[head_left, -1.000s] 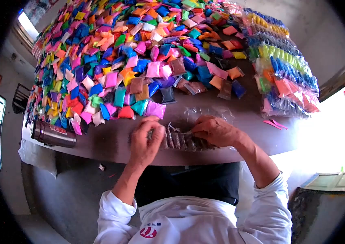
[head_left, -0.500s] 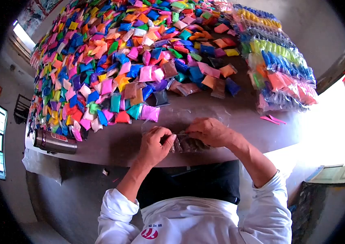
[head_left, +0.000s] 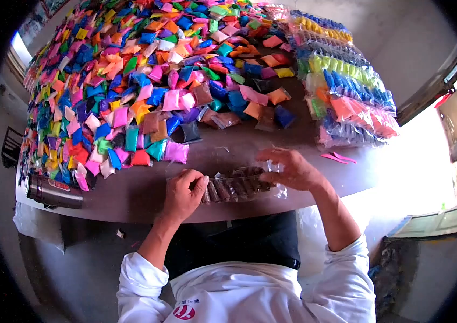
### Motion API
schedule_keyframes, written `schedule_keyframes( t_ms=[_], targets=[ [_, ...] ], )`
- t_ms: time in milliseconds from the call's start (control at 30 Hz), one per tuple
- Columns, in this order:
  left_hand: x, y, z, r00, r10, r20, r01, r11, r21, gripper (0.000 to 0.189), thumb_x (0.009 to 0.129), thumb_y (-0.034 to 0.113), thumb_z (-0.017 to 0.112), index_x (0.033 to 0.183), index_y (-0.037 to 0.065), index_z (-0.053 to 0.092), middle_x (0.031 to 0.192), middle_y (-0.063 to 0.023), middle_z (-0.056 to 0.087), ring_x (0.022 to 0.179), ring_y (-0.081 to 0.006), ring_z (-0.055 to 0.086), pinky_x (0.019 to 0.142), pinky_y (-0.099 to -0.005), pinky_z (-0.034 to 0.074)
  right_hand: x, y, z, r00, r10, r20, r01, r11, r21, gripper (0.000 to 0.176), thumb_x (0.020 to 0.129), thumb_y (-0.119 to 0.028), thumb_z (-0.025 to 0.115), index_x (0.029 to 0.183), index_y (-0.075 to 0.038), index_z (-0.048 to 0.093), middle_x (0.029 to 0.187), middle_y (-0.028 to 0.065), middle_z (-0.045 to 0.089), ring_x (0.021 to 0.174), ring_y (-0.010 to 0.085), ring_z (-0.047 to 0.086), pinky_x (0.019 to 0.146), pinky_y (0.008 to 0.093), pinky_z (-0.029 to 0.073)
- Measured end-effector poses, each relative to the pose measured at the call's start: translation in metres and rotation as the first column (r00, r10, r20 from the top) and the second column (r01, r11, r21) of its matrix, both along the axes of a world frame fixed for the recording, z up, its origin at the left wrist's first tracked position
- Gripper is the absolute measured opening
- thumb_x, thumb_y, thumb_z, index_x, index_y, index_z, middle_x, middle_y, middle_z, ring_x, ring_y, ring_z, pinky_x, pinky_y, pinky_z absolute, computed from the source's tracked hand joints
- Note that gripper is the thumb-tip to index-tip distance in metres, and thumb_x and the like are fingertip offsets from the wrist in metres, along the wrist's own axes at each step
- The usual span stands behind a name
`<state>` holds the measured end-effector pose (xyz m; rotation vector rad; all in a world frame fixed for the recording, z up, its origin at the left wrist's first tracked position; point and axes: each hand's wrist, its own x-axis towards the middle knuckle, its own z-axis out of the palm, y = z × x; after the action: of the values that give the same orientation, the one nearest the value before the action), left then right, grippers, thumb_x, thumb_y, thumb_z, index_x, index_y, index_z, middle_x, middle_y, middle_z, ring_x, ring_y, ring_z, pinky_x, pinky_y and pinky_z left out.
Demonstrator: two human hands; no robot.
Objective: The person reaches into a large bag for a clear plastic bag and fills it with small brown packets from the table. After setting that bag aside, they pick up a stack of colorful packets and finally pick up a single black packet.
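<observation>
Head view: a clear bag (head_left: pixel 271 189) packed with a row of brown packets (head_left: pixel 232 188) lies at the near edge of the counter (head_left: pixel 228 148), between both hands. The left hand (head_left: pixel 181 195) has its fingers closed on the bag's left end. The right hand (head_left: pixel 293 169) arches over the right end, and I cannot tell whether its fingers pinch the film. The bag looks light, soft and slippery, likely to sag, so both ends seem the best hold. Beyond lies a heap of coloured packets (head_left: pixel 131 81); filled bags (head_left: pixel 346 97) are stacked to the right.
</observation>
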<state>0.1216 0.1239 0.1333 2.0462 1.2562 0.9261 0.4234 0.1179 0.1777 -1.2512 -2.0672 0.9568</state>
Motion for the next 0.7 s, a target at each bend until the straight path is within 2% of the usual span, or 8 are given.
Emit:
schedule_keyframes(
  t_ms=[33,100,167,333,467,533,667,700],
  targets=[
    [-0.001,0.000,-0.002,1.000,0.004,-0.011,-0.004,1.000,0.011,0.023,0.092,0.023,0.061,0.088,0.000,0.062,0.075,-0.0112,0.063,0.070,-0.0207,0.062,0.064,-0.0329,0.048,-0.002,-0.001,-0.003,1.000,0.001,0.005,-0.001,1.000,-0.002,0.041,0.084,-0.023,0.073,0.118,-0.003,0.062,0.115,0.0134,0.064,0.106,0.0267,0.061,0.090,0.0361,0.048],
    [-0.001,-0.001,-0.002,1.000,0.004,-0.008,-0.004,1.000,-0.009,0.023,0.092,0.023,0.061,0.088,0.000,0.062,0.075,-0.0111,0.063,0.070,-0.0214,0.062,0.064,-0.0329,0.048,-0.005,-0.002,-0.012,0.988,0.053,0.142,-0.067,0.993,0.093,0.050,0.076,-0.024,0.079,0.118,-0.004,0.062,0.117,0.0157,0.062,0.108,0.0317,0.059,0.093,0.0389,0.047],
    [-0.001,-0.001,-0.001,1.000,-0.005,-0.013,0.006,0.999,0.038,0.023,0.092,0.022,0.061,0.088,0.000,0.062,0.075,-0.0111,0.062,0.069,-0.0226,0.061,0.064,-0.0333,0.048,-0.004,-0.001,-0.022,0.993,0.049,0.107,-0.062,0.991,0.119,0.051,0.073,-0.026,0.080,0.116,-0.004,0.064,0.113,0.0157,0.064,0.104,0.0319,0.060,0.092,0.0395,0.047],
    [-0.001,0.000,0.001,1.000,-0.006,-0.025,0.008,0.999,0.048,0.023,0.092,0.022,0.061,0.087,0.000,0.061,0.074,-0.0113,0.062,0.068,-0.0239,0.061,0.063,-0.0340,0.047,-0.001,0.005,-0.012,0.956,0.048,0.290,-0.036,0.998,-0.046,0.057,0.070,-0.037,0.079,0.111,-0.002,0.065,0.110,0.0182,0.064,0.108,0.0343,0.059,0.094,0.0411,0.046],
    [-0.001,0.000,0.000,1.000,-0.006,-0.013,0.007,0.998,0.061,0.022,0.092,0.022,0.061,0.087,0.000,0.061,0.074,-0.0114,0.061,0.068,-0.0237,0.060,0.063,-0.0344,0.047,-0.004,0.003,-0.005,0.975,0.029,0.219,-0.027,1.000,-0.016,0.058,0.069,-0.037,0.080,0.112,-0.002,0.065,0.111,0.0186,0.064,0.107,0.0340,0.059,0.093,0.0408,0.046],
    [-0.001,-0.001,0.000,1.000,0.002,-0.005,-0.002,0.999,0.033,0.023,0.092,0.022,0.061,0.087,0.000,0.061,0.074,-0.0115,0.061,0.068,-0.0235,0.060,0.063,-0.0346,0.047,-0.009,0.006,-0.010,0.995,0.012,0.103,-0.031,0.982,0.185,0.057,0.070,-0.040,0.082,0.112,-0.005,0.066,0.107,0.0157,0.065,0.099,0.0327,0.061,0.086,0.0420,0.048],
    [-0.001,0.000,-0.003,1.000,0.005,-0.002,-0.005,1.000,0.019,0.023,0.092,0.022,0.061,0.088,0.000,0.062,0.074,-0.0116,0.062,0.069,-0.0230,0.060,0.063,-0.0347,0.047,-0.025,0.012,-0.018,0.994,0.096,0.047,-0.105,0.966,0.238,0.052,0.072,-0.035,0.082,0.110,-0.004,0.067,0.107,0.0150,0.065,0.099,0.0315,0.062,0.087,0.0409,0.048],
    [-0.001,-0.001,-0.002,1.000,0.009,-0.004,-0.009,1.000,0.018,0.023,0.092,0.022,0.061,0.088,0.000,0.062,0.074,-0.0116,0.062,0.069,-0.0230,0.060,0.063,-0.0347,0.047,-0.024,0.015,-0.021,0.990,0.128,0.053,-0.135,0.979,0.154,0.048,0.072,-0.033,0.081,0.108,-0.003,0.067,0.106,0.0141,0.065,0.098,0.0308,0.062,0.088,0.0402,0.048]
  ],
)
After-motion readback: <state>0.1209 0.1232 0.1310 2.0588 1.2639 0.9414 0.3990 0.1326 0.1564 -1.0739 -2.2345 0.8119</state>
